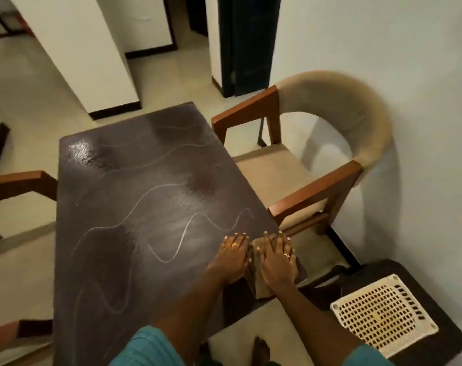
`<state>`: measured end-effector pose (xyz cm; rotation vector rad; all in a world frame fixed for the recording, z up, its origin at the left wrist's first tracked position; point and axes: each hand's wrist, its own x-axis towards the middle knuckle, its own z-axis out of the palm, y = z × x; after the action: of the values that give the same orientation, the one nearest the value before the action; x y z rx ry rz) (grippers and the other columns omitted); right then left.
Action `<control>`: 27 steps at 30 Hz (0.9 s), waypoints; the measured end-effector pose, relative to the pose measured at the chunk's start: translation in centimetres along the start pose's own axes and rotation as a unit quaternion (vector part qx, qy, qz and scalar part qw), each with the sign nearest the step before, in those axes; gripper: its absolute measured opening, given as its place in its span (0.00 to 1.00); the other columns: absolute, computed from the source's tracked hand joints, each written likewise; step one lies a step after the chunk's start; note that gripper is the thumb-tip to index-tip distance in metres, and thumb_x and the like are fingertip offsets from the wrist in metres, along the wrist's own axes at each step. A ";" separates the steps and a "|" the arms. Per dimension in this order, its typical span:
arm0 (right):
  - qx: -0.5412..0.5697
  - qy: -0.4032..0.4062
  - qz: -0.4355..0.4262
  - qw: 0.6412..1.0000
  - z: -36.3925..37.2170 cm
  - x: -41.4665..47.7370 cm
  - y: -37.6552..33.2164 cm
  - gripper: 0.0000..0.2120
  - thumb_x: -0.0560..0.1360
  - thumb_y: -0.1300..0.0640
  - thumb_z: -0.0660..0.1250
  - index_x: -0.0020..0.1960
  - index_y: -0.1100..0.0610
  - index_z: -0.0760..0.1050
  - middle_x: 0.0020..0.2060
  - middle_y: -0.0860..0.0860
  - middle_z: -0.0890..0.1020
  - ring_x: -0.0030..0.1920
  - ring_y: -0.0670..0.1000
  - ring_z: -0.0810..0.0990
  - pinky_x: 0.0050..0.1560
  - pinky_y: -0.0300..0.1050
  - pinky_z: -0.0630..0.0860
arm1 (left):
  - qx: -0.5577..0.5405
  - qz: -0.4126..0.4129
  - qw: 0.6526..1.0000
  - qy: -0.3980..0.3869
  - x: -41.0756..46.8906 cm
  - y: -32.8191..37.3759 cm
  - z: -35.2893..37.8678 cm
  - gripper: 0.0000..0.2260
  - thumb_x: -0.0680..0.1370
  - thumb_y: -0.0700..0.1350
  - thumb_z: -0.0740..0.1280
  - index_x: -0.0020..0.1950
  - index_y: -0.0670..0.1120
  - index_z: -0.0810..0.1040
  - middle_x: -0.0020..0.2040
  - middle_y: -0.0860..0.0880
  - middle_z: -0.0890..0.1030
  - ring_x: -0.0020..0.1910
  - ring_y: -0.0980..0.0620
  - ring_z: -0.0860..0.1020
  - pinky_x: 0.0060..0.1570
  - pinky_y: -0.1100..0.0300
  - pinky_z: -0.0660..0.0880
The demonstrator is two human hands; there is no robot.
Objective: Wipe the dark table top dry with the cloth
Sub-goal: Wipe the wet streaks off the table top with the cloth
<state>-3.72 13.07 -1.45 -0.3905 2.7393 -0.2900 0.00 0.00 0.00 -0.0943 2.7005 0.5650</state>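
The dark table top fills the middle of the head view, glossy with wet patches and pale wavy streaks across it. A folded brownish cloth lies at the table's near right corner. My left hand lies flat with spread fingers, its inner edge on the cloth's left side. My right hand presses flat on top of the cloth, fingers pointing away from me. Most of the cloth is hidden under the two hands.
A wooden armchair with a padded curved back stands close against the table's right edge. Another wooden chair arm shows at the left. A dark stool with a white perforated seat stands at the lower right. My bare foot is below.
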 end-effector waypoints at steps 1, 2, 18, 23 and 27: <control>-0.013 -0.009 0.005 1.000 0.3 0.0 0.0 0.30 0.80 0.40 0.48 0.78 0.48 0.44 0.77 0.56 0.47 0.77 0.59 0.43 0.75 0.57 0.46 | -0.003 0.001 1.000 0.005 -0.1 0.1 0.4 0.25 0.81 0.49 0.53 0.76 0.44 0.51 0.78 0.45 0.52 0.77 0.46 0.47 0.75 0.49 0.41; -0.025 -0.012 0.009 1.000 0.6 0.1 0.0 0.31 0.79 0.39 0.49 0.77 0.49 0.44 0.77 0.55 0.46 0.77 0.59 0.43 0.75 0.57 0.45 | -0.017 -0.001 1.000 0.009 -0.2 0.2 0.6 0.25 0.81 0.49 0.53 0.76 0.44 0.52 0.78 0.45 0.52 0.77 0.46 0.47 0.74 0.50 0.41; -0.111 -0.017 -0.085 0.990 1.4 3.1 2.5 0.32 0.76 0.35 0.47 0.77 0.44 0.49 0.77 0.59 0.52 0.75 0.63 0.53 0.70 0.65 0.55 | -0.074 -0.052 0.995 0.036 -1.1 -0.4 3.1 0.26 0.81 0.50 0.54 0.76 0.46 0.49 0.78 0.47 0.51 0.77 0.48 0.46 0.69 0.57 0.35; -0.095 0.001 -0.077 0.993 1.8 4.0 1.0 0.29 0.79 0.40 0.51 0.77 0.48 0.52 0.77 0.59 0.52 0.76 0.63 0.51 0.71 0.65 0.53 | -0.066 -0.104 0.990 0.071 -2.4 -1.7 3.7 0.28 0.80 0.50 0.56 0.76 0.45 0.48 0.78 0.46 0.50 0.77 0.48 0.46 0.70 0.56 0.37; -0.101 -0.013 -0.104 0.989 2.7 2.6 0.2 0.29 0.78 0.41 0.52 0.73 0.56 0.64 0.72 0.62 0.64 0.72 0.67 0.62 0.67 0.68 0.58 | -0.038 -0.133 0.986 0.092 -3.8 -3.0 3.7 0.29 0.80 0.52 0.56 0.76 0.44 0.47 0.78 0.45 0.49 0.77 0.46 0.47 0.74 0.52 0.40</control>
<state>-5.10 12.08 -4.78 -0.7315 2.7137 -0.0585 5.19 -1.38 -2.82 -0.5442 2.7784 0.6007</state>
